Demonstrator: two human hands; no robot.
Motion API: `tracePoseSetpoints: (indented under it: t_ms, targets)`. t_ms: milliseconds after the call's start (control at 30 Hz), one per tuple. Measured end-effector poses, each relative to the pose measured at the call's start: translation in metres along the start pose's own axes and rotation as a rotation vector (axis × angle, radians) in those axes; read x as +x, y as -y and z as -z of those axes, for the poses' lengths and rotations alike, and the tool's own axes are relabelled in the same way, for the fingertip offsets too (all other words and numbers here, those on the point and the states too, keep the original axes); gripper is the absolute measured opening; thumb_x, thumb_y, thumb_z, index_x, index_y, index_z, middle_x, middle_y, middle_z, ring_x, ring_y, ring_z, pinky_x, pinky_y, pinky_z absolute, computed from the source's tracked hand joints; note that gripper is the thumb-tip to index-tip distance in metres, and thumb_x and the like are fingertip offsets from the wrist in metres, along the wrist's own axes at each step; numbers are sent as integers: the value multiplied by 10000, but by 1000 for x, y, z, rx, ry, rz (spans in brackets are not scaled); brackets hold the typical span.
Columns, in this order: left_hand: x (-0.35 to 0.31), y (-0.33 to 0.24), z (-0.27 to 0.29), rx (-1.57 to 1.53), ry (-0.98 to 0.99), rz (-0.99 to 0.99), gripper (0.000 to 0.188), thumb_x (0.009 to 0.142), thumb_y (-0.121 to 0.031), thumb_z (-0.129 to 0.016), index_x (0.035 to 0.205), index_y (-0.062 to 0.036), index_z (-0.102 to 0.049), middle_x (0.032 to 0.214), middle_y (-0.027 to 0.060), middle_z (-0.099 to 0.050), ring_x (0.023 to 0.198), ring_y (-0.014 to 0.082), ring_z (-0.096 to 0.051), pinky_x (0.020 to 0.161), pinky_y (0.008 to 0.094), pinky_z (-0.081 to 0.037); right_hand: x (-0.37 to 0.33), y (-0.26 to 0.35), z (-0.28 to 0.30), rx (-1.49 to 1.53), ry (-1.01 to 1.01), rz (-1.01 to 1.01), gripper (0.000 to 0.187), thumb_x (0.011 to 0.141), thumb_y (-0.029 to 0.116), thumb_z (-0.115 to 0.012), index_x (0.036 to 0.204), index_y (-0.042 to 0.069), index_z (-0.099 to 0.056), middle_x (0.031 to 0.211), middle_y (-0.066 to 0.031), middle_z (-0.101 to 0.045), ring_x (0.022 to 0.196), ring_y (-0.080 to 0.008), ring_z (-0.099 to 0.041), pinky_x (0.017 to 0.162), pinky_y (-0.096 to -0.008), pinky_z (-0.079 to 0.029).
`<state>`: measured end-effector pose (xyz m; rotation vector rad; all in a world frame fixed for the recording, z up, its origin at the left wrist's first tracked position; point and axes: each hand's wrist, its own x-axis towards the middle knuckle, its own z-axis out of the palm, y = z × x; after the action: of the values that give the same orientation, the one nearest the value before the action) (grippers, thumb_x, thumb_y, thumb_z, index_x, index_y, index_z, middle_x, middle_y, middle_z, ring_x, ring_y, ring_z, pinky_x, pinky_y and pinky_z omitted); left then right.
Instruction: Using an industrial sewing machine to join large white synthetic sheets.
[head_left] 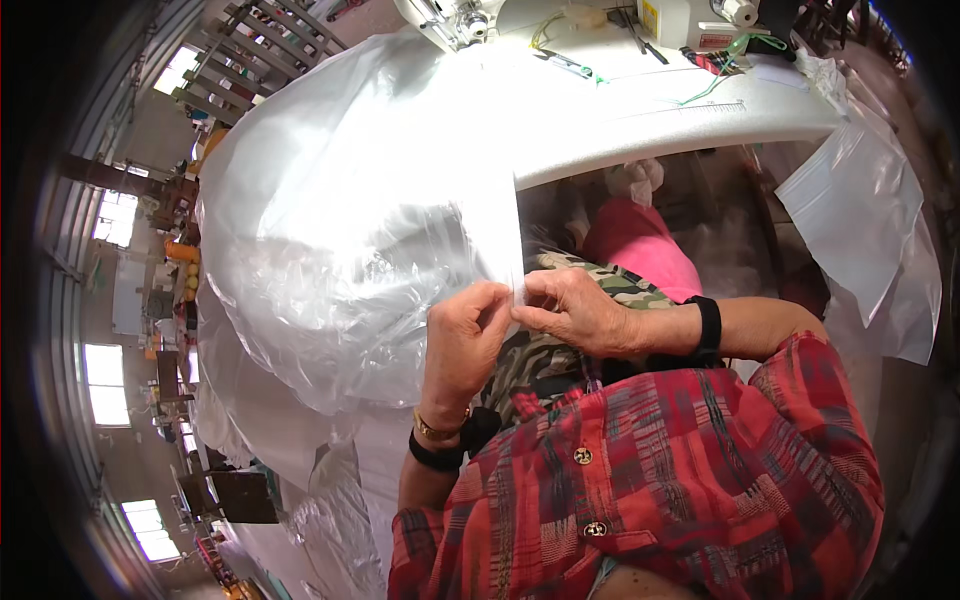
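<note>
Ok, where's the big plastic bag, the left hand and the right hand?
Plastic bag (350,220), head view, on its crinkled middle.
Left hand (462,335), head view, on the back of the hand.
Right hand (580,312), head view, on the back of the hand.

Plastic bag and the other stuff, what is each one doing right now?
Clear plastic bag: puffed up, edge pinched by both hands.
Left hand: shut on the bag's edge.
Right hand: pinching the same edge.
Sewing machine: untouched on the table.
Second clear bag: hanging off the table edge.
</note>
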<state>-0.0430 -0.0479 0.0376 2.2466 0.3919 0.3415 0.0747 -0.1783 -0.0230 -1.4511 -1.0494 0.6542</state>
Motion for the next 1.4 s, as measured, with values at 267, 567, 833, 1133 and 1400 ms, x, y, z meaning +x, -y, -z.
tracePoseSetpoints:
  t_ms: [267,567,833,1133,1400]
  targets:
    - [5,13,-1,-7,46,-49,139,922,-81,-640,861,44,-622,686,34,-559,627,79,-495,550,244,-391,-6,2,-12,-256,127,254,164,849,176,-642,861,23,-584,831,-168,-614,807,-366,-638,691,-458,-500]
    - [3,32,1,56,49,118,207,902,-117,-659,772,20,-575,582,10,-499,567,42,-435,502,255,-358,11,-4,-9,-549,282,665,185,858,174,-603,850,-10,-596,832,-177,-630,784,-357,-640,677,-448,-503]
    - [0,-19,19,359,-245,-223,94,893,-57,-632,924,30,-646,708,152,-601,559,253,-580,552,342,-457,89,-51,-1,-388,-253,39,223,849,164,-549,1008,22,-614,885,-196,-671,843,-380,-655,773,-443,-516]
    - [-2,-12,8,517,39,-347,88,850,-44,-612,786,-45,-552,699,161,-586,606,357,-610,525,439,-458,101,-67,-52,-251,594,441,272,798,223,-601,1016,79,-679,1051,-138,-680,950,-288,-647,852,-402,-506]
    - [-12,14,-17,482,-50,-286,106,840,-53,-600,783,-47,-512,717,122,-534,624,321,-605,548,411,-460,111,29,64,-1097,748,257,190,811,150,-617,947,20,-642,914,-196,-655,826,-364,-669,717,-443,-543]
